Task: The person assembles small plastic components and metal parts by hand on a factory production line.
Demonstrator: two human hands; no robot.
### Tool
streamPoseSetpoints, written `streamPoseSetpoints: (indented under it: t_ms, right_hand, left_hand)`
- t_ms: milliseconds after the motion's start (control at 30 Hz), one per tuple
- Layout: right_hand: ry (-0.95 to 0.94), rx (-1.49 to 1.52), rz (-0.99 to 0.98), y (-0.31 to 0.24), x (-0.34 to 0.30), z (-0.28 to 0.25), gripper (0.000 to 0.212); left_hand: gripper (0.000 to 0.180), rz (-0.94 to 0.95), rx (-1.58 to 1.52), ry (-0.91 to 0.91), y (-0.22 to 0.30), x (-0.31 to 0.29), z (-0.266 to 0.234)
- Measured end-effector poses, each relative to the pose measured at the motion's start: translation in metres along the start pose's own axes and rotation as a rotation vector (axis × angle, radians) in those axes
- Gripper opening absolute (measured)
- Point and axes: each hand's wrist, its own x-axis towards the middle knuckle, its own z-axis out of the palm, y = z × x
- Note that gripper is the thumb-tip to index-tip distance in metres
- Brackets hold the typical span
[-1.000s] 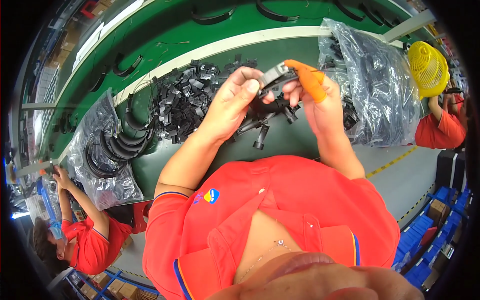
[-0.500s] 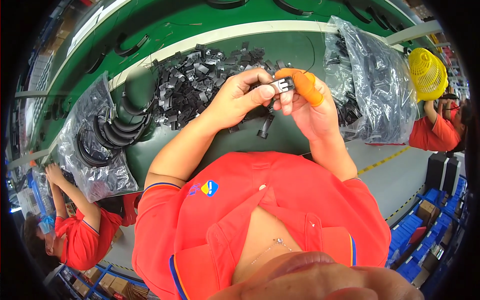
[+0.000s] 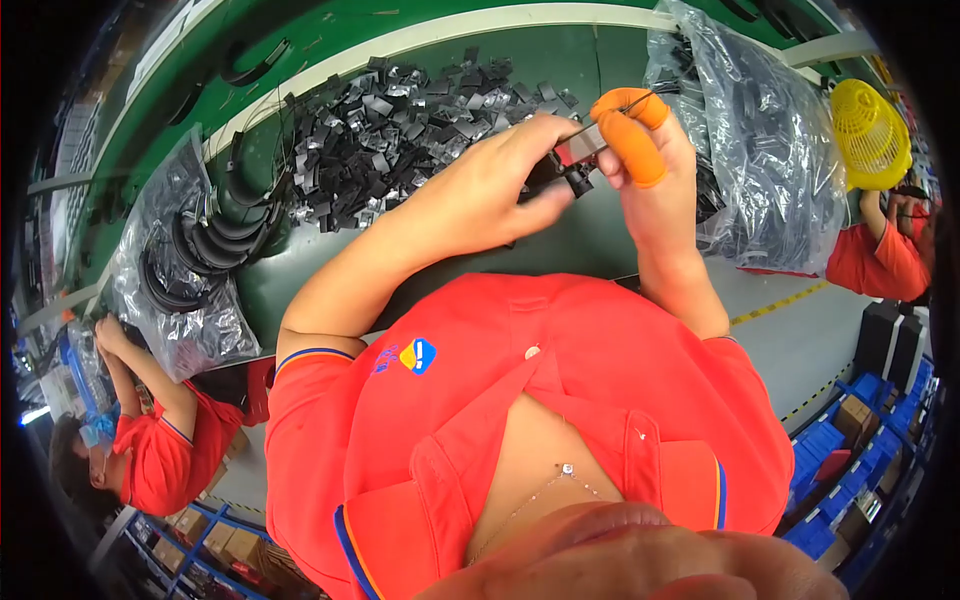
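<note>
Gently now, steady the small dark part (image 3: 577, 180) high in the frame, just right of centre. Held there in the left hand (image 3: 490, 185), thumb below and fingers above, in a close grip at its left end. Right hand (image 3: 670, 168) curled narrow at the right end of the part, with orange finger covers (image 3: 637, 155) on two digits; cannot tell about a firm pinch there, with the covers over the contact. Best to grip by the body and edges, sparing the shiny face, and to guide the thin dark strand (image 3: 641, 99) lightly across the upper cover without a sharp bend. Better also to tilt the part a little toward the eyes, with so much of it hidden behind fingers, and to press evenly rather than twist, in case of thin plastic.

Around it, at upper centre-left, a loose heap of small black pieces (image 3: 420, 120) on the green desk (image 3: 290, 268), just above the left hand and easy to brush with a knuckle. At upper right, a crumpled clear bag (image 3: 765, 150) near the right hand, likely to snag a trailing strand. At left, curved black bands (image 3: 215, 245) partly on another clear bag (image 3: 190, 350), well apart from both hands. Far upper right, a yellow slotted basket (image 3: 868, 135). Co-workers in red at lower left (image 3: 165, 455) and at the right edge (image 3: 880, 255), well away from the part.
</note>
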Motion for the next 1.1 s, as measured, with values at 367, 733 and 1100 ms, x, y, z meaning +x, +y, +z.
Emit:
streamPoseSetpoints:
  t_ms: [367,733,1100]
  right_hand:
    - [-0.099,0.153,0.070,0.014,0.013,-0.008,0.013]
    - [-0.137,0.152,0.053,0.012,0.024,-0.013,0.015]
    - [-0.216,0.248,0.037,0.019,0.020,-0.015,0.020]
  left_hand:
    - [0.028,-0.275,-0.599,-0.227,-0.009,0.005,-0.005]
    - [0.035,-0.267,-0.739,-0.291,-0.028,0.006,-0.012]
    - [0.042,-0.378,-1.361,-0.452,-0.040,0.008,-0.008]
